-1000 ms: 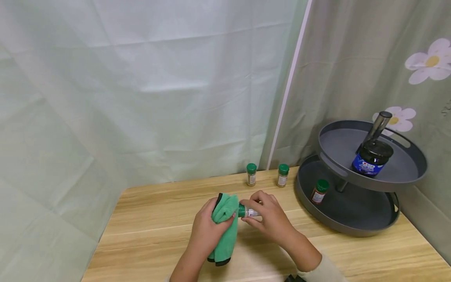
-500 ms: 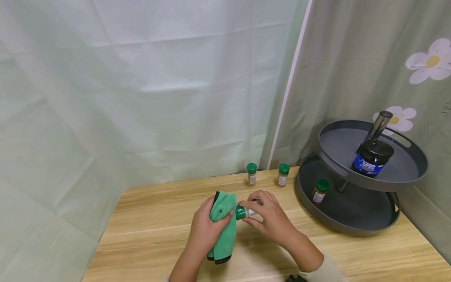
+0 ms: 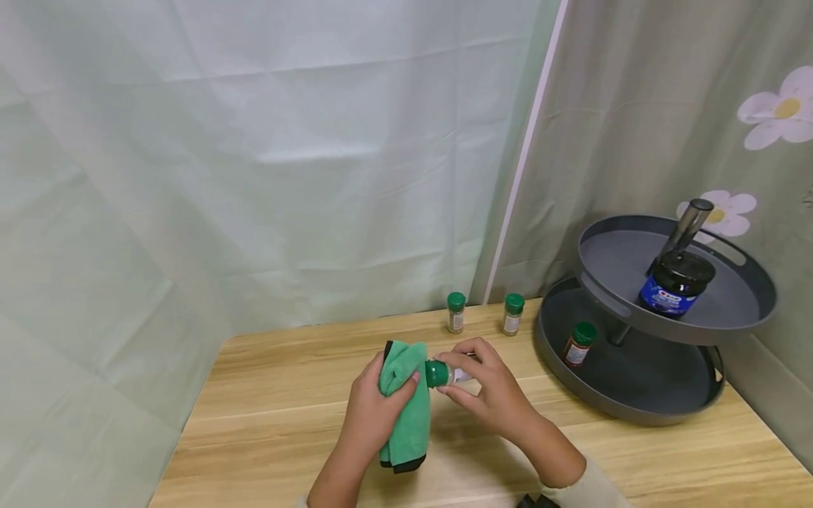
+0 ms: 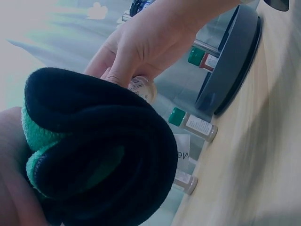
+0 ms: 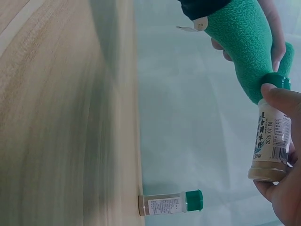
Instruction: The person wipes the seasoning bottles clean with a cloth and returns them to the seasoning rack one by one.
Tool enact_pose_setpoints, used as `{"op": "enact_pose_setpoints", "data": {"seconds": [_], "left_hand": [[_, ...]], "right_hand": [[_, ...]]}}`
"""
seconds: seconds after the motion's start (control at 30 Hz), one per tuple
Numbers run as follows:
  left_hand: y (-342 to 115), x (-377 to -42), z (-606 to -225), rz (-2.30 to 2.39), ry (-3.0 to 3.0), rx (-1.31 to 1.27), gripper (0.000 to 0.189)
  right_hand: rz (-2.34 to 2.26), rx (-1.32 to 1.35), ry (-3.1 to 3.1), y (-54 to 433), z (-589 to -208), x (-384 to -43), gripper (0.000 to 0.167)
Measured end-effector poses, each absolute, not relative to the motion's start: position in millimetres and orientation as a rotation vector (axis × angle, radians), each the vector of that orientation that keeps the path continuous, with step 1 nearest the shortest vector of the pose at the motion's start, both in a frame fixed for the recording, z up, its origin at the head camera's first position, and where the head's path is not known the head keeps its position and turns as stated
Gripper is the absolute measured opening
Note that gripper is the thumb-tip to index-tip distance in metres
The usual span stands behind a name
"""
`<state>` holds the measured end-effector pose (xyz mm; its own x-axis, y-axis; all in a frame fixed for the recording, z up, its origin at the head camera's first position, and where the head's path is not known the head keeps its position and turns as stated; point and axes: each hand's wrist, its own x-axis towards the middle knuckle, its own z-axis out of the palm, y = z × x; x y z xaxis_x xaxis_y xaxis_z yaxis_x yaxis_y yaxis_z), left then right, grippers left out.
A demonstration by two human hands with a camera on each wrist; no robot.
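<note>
I have the left hand [image 3: 373, 406] curled round the green cloth [image 3: 411, 427]; just right of it, the right hand [image 3: 494, 391] pinches a small bottle [image 5: 272, 132] held sideways, its green cap [image 3: 436, 374] touching the cloth. More of that cap shows than a second ago. Beyond the right hand I see an upright bottle [image 3: 455, 314] and its twin [image 3: 512, 315], unmoved on the tabletop [image 3: 286, 398]; off to its right, the two-tier tray [image 3: 641, 391] carries a dark jar [image 3: 673, 286] on top.

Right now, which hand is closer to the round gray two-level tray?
The right hand. It holds a small green-capped bottle to the left of the two-level tray, not touching the tray. The left hand is farther left, gripping the green cloth.
</note>
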<state>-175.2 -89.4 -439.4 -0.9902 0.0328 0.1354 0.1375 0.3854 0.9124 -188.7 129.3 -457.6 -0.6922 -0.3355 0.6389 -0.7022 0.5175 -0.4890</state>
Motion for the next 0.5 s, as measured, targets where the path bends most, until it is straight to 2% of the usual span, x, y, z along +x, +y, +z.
{"op": "enact_pose_setpoints", "data": {"seconds": [0.5], "left_hand": [[-85.0, -171.6, -438.5, -1.732, -2.545, -0.182, 0.047]], "right_hand": [[1.183, 0.735, -2.306, 128.2, -461.1, -188.2, 0.050]]}}
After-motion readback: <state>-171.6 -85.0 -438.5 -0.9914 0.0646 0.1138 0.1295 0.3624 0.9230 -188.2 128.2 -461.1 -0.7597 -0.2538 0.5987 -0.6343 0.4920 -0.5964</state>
